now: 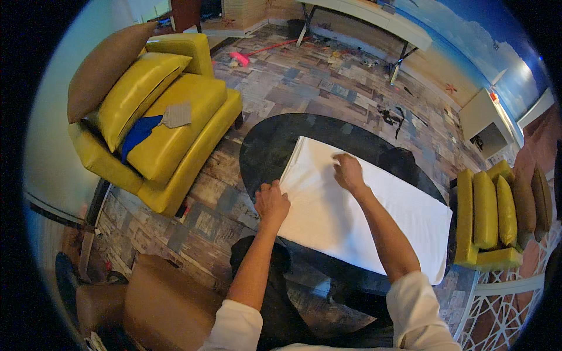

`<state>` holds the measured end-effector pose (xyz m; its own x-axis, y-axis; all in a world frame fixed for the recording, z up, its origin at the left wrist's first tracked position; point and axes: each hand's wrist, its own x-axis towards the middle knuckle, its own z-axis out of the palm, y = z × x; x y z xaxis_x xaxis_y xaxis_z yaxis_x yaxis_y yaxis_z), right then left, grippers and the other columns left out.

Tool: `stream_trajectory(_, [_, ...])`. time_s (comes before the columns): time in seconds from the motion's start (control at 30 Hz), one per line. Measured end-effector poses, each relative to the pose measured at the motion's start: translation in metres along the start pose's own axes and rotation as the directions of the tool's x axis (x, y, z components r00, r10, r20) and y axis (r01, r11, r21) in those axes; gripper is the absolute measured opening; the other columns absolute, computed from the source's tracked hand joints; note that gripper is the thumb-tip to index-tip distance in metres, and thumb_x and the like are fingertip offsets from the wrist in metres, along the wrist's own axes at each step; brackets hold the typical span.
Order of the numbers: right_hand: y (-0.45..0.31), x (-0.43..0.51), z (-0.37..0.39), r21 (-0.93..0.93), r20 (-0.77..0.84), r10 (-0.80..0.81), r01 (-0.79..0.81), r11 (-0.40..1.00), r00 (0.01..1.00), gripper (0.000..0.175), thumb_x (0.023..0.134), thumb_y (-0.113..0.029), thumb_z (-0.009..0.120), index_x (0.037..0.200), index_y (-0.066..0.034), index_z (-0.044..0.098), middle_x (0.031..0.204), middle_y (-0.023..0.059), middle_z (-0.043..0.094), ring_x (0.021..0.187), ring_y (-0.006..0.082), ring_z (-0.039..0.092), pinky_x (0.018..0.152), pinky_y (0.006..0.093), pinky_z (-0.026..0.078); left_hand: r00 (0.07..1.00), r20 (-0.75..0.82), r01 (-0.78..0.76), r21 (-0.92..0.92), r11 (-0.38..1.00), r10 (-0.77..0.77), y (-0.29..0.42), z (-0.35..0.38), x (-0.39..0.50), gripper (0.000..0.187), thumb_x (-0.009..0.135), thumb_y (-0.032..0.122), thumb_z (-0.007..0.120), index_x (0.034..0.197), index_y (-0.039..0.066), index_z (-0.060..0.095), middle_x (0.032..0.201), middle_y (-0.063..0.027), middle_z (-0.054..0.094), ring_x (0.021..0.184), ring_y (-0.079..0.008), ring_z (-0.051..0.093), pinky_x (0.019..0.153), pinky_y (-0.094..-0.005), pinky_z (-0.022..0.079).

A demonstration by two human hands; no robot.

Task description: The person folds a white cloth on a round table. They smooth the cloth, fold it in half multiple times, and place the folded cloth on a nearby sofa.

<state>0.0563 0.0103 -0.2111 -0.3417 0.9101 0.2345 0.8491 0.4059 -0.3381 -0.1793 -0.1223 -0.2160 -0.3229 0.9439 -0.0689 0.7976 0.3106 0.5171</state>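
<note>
A folded white cloth (316,210) lies flat over much of a dark oval table (263,145). My left hand (272,204) is at the cloth's left edge, thumb on the near side and fingers over the border. Small creases run across the fabric beside it. Over the far part of the cloth is my right hand (349,173), its fingers loosely bent and a little apart, with nothing visible in them. A shadow falls on the fabric below this hand. The underside of the fingers of both hands is hidden.
A yellow armchair (184,127) at left carries cushions, a blue cloth (140,134) and a grey cloth (178,115). Another yellow seat (467,219) stands at right. Near a white desk (351,11), a pink broom (239,58) and scattered debris lie on the floor. A brown seat (167,298) is at lower left.
</note>
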Motion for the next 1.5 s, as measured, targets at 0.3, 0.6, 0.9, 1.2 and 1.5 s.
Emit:
stream_trajectory(0.3, [-0.019,0.143,0.086,-0.164,0.272,0.118,-0.075,0.984,0.955,0.033,0.077,-0.007,0.066,0.11,-0.0058,0.071,0.111,0.0221,0.066,0.107,0.0418,0.063,0.091,0.0494,0.053,0.974,0.225,0.02,-0.002,1.0,-0.019,-0.035,-0.039,-0.006,0.045,0.086,0.044,0.075,0.095,0.0,0.073,0.094,-0.0272,0.071,0.094,-0.0465,0.068,0.081,-0.0579,0.052])
stream_trajectory(0.6, [-0.022,0.123,0.082,-0.086,-0.026,0.077,-0.079,0.993,0.997,0.023,0.077,-0.011,0.069,0.099,-0.0057,0.067,0.105,0.0214,0.063,0.095,0.0423,0.067,0.079,0.0519,0.057,0.953,0.301,-0.013,0.114,0.993,-0.022,-0.045,-0.013,-0.001,0.037,0.089,0.041,0.069,0.104,0.007,0.074,0.101,-0.0233,0.07,0.092,-0.0447,0.067,0.077,-0.0562,0.054])
stream_trajectory(0.9, [-0.024,0.128,0.118,-0.041,-0.047,0.323,-0.324,0.945,0.945,0.023,0.086,-0.017,0.063,0.104,-0.0046,0.064,0.112,0.0248,0.059,0.095,0.0409,0.065,0.085,0.0512,0.053,0.992,0.125,0.001,0.204,0.979,-0.027,-0.032,-0.022,-0.007,0.043,0.092,0.035,0.07,0.117,0.0,0.066,0.114,-0.0243,0.069,0.104,-0.0411,0.066,0.084,-0.0507,0.054])
stream_trajectory(1.2, [0.018,-0.071,-0.009,-0.005,-0.201,0.349,-0.357,0.934,0.915,0.06,0.097,-0.038,0.06,0.148,-0.0081,0.045,0.157,0.0193,0.032,0.145,0.0434,0.029,0.111,0.0642,0.032,0.771,-0.072,-0.633,0.007,0.774,0.632,0.033,0.026,-0.028,0.041,0.091,0.021,0.071,0.122,-0.005,0.064,0.14,-0.0239,0.054,0.13,-0.0409,0.05,0.107,-0.0508,0.042])
stream_trajectory(1.5, [0.255,-0.26,-0.139,0.022,-0.416,0.799,-0.873,0.487,0.435,0.04,0.089,-0.026,0.067,0.124,-0.0047,0.062,0.122,0.0162,0.063,0.118,0.0387,0.056,0.093,0.05,0.053,0.693,0.213,-0.721,0.171,0.672,0.689,0.129,0.096,-0.088,0.053,0.1,0.042,0.054,0.135,0.003,0.06,0.161,-0.0199,0.03,0.151,-0.0431,0.018,0.116,-0.069,0.016])
